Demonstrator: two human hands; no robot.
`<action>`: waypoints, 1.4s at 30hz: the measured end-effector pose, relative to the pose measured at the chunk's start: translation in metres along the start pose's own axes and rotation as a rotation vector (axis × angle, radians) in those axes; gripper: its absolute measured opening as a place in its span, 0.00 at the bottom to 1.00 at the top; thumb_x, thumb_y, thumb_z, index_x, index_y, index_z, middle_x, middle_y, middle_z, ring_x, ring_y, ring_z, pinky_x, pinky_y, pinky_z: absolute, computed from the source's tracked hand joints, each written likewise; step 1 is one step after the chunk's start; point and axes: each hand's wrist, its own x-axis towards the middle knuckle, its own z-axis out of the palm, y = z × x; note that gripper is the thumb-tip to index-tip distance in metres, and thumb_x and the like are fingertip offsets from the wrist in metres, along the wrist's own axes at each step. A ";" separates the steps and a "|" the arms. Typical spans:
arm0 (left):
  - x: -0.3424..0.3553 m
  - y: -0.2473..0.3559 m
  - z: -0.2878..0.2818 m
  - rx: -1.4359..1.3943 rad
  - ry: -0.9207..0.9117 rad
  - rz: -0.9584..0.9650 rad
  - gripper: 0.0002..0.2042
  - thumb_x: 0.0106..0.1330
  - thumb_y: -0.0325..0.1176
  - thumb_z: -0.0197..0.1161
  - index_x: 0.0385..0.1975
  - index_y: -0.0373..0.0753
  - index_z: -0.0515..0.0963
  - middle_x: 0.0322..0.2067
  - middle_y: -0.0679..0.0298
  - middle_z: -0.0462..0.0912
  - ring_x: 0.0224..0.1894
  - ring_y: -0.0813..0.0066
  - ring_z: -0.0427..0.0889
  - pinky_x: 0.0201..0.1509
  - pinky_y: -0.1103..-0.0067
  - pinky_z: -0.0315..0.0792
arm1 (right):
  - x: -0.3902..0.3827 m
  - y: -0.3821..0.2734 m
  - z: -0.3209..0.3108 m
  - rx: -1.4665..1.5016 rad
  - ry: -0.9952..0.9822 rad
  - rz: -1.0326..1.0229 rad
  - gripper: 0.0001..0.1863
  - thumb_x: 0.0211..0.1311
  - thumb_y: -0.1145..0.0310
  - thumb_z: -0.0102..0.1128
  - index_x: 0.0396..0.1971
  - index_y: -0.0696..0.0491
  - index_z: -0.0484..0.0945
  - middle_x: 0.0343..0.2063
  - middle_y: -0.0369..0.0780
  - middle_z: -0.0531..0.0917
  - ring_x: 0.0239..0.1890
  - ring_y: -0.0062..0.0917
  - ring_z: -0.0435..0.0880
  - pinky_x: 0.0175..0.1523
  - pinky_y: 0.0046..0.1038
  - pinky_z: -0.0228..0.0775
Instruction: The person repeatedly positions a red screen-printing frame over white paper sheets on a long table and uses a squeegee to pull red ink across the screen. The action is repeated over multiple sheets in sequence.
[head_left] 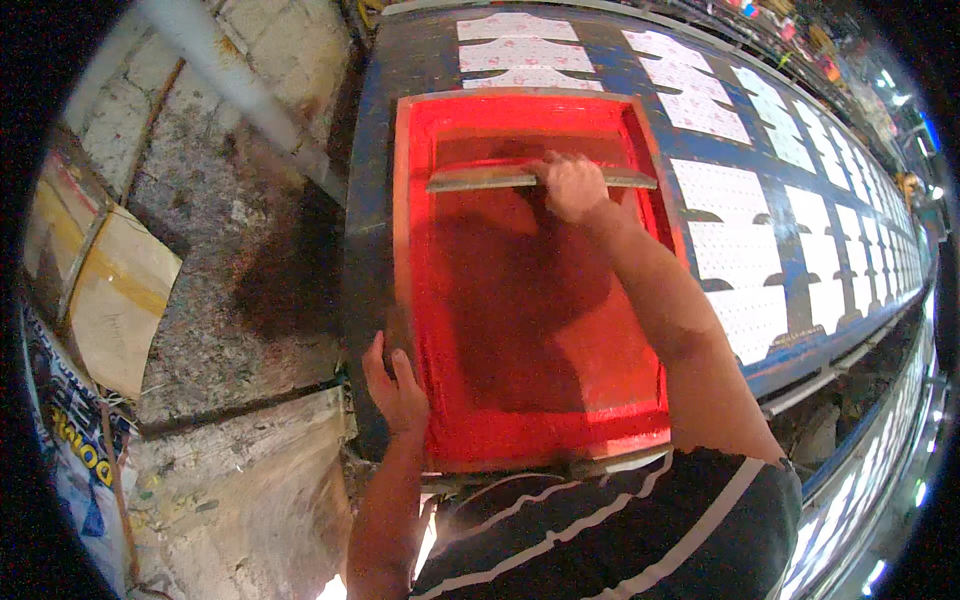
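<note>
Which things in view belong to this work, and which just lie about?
Seemingly in use:
squeegee bar, in the right hand
red screen, left hand at its edge
white patterned pieces

Apparently lying about:
tan board, left
printed sheet, lower left

To the left hand's (pixel 398 395) left: a mottled grey surface (pixel 200 300), a cream-and-yellow panel (pixel 130 315), printed sheeting (pixel 70 440); farther ahead, a pale slanting pipe (pixel 238 85).

Squeegee (pixel 480 181) crosswise inside red screen (pixel 404 220)

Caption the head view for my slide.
Right hand grips a squeegee inside a red frame; left hand at its left edge.
</note>
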 end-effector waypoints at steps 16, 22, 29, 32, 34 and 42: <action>0.000 0.014 0.000 0.134 0.044 -0.046 0.26 0.84 0.43 0.57 0.70 0.28 0.79 0.65 0.44 0.83 0.68 0.43 0.81 0.77 0.57 0.70 | 0.135 0.081 -0.016 0.075 0.091 -0.127 0.24 0.64 0.68 0.61 0.60 0.47 0.90 0.47 0.52 0.94 0.51 0.53 0.93 0.58 0.55 0.85; 0.003 0.018 0.001 0.119 0.027 -0.096 0.26 0.86 0.44 0.58 0.70 0.28 0.79 0.66 0.44 0.83 0.69 0.46 0.81 0.78 0.58 0.70 | 0.119 0.077 -0.034 0.104 -0.112 -0.191 0.16 0.59 0.62 0.67 0.43 0.53 0.92 0.39 0.54 0.93 0.47 0.55 0.93 0.53 0.56 0.85; 0.006 0.014 0.006 0.078 0.050 -0.101 0.27 0.87 0.45 0.58 0.70 0.27 0.79 0.69 0.43 0.82 0.71 0.47 0.81 0.78 0.60 0.71 | 0.009 0.030 -0.040 0.133 -0.186 -0.190 0.16 0.62 0.57 0.69 0.45 0.48 0.93 0.39 0.52 0.93 0.47 0.53 0.93 0.53 0.57 0.85; 0.009 0.010 0.007 -0.032 0.047 -0.041 0.26 0.87 0.45 0.58 0.69 0.26 0.80 0.66 0.43 0.85 0.69 0.46 0.83 0.76 0.61 0.73 | -0.059 0.002 -0.038 0.156 -0.195 -0.196 0.14 0.62 0.59 0.68 0.43 0.48 0.92 0.38 0.51 0.93 0.46 0.53 0.93 0.54 0.56 0.86; 0.012 0.008 0.007 -0.081 0.050 -0.018 0.26 0.87 0.45 0.59 0.68 0.26 0.81 0.64 0.43 0.86 0.68 0.47 0.85 0.75 0.61 0.74 | -0.101 -0.018 -0.037 0.091 -0.226 -0.188 0.13 0.61 0.60 0.68 0.42 0.49 0.91 0.37 0.50 0.93 0.45 0.53 0.93 0.53 0.57 0.86; 0.008 -0.011 0.009 -0.283 0.051 0.043 0.26 0.85 0.46 0.63 0.68 0.28 0.81 0.63 0.42 0.87 0.66 0.47 0.86 0.74 0.62 0.76 | -0.270 -0.098 -0.050 0.056 -0.253 -0.150 0.12 0.56 0.59 0.70 0.35 0.51 0.89 0.31 0.53 0.91 0.37 0.55 0.92 0.41 0.58 0.85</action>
